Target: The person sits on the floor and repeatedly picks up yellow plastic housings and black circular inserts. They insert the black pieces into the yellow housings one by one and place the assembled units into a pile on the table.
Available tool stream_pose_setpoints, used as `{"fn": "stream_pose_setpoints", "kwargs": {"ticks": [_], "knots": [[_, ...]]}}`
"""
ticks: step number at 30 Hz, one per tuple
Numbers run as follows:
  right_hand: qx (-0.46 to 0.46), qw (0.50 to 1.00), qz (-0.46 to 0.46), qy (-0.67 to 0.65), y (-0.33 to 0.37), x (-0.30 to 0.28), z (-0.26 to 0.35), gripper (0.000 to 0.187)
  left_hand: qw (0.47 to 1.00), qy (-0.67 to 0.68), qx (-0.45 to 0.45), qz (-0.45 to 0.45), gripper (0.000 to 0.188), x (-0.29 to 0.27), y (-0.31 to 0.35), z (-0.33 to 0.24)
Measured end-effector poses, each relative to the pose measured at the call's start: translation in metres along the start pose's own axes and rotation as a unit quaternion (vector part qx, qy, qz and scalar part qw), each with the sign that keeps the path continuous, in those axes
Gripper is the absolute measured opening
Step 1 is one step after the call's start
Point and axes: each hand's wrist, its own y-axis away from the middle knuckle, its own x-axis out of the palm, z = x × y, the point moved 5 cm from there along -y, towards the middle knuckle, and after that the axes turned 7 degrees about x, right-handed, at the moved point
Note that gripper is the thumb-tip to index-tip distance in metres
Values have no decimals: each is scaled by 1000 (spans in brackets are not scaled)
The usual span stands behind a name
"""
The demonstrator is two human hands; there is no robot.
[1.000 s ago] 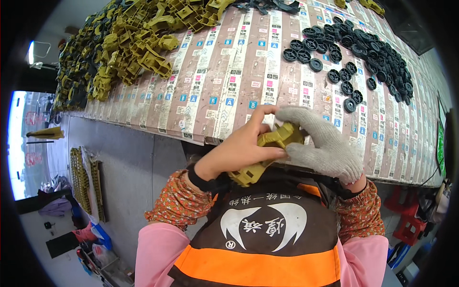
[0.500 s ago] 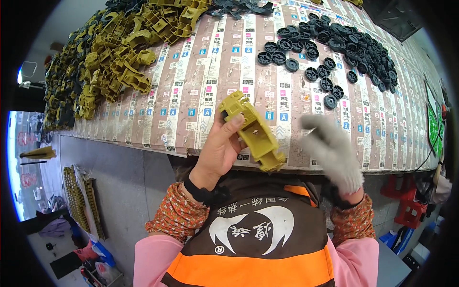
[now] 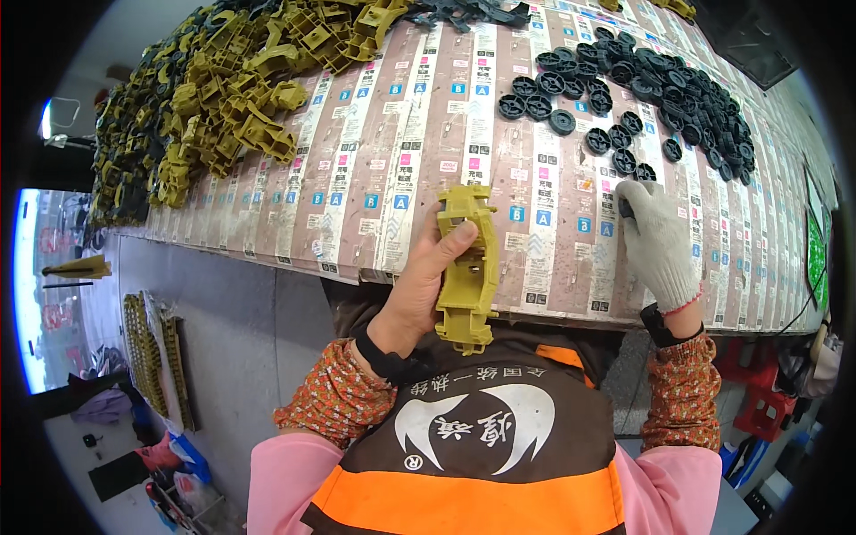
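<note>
My bare left hand [image 3: 426,281] holds a yellow-olive plastic toy vehicle body [image 3: 468,290] above the table's near edge. The thumb presses on its upper part, and the hollow, ribbed side faces me. On the table to the right, my right hand [image 3: 660,241], in a grey knit glove, has its fingers closed at the near end of the wheel group. A dark wheel [image 3: 625,207] shows partly at its thumb side, the rest covered by the glove. Just beyond the fingertips lie loose black spoked wheels [image 3: 623,161].
A large heap of yellow-olive bodies [image 3: 223,116] mixed with dark parts covers the table's far left. Dark plastic parts [image 3: 468,12] lie at the far middle. The main wheel pile [image 3: 678,94] spreads at the far right. Printed sheeting covers the table [image 3: 374,178]. Red stools [image 3: 767,401] stand below right.
My right hand has reached away from me to the nearest wheel and closed on it. My left hand has turned the vehicle body more upright and slightly nearer to me.
</note>
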Motion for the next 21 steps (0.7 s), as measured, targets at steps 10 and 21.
{"fn": "stream_pose_setpoints", "kwargs": {"ticks": [10,21], "knots": [[133,796,196,-558,33,26,74,42,995,-77,31,47,77,19,4,10],[160,799,155,-558,48,38,91,40,963,-226,118,89,84,24,9,12]]}}
